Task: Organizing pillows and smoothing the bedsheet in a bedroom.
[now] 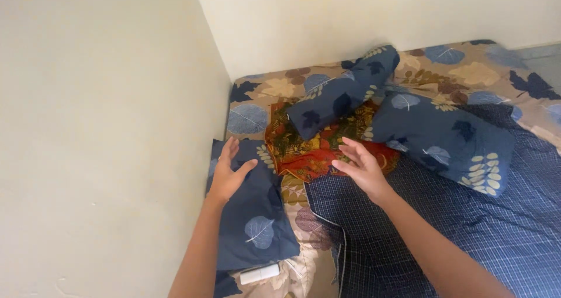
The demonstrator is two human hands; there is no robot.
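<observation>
Reaching over a bed pushed into a room corner, we hold both hands open with fingers spread, grasping nothing. Our left hand (228, 172) hovers over a flat navy pillow (251, 216) with pale leaf prints, which lies tight against the cream wall (105, 128) at the mattress edge. Our right hand (362, 166) floats palm inward above the near edge of a red and orange patterned cloth (310, 152), just where that cloth meets a blue checked blanket (467, 234).

A long navy bolster (342, 93), cylinder-shaped and soft, lies tilted across the far side of the red cloth. A second navy pillow (447, 137), plump and rectangular, rests to the right, touching both the cloth and the blanket. Beneath everything lies a tan bedsheet (467, 70) printed with blue and brown leaves, slightly rumpled. A small white flat object (260, 273) sits at the near end of the left pillow. Walls close the bed on the left and far sides; open room lies to the right, over the blanket.
</observation>
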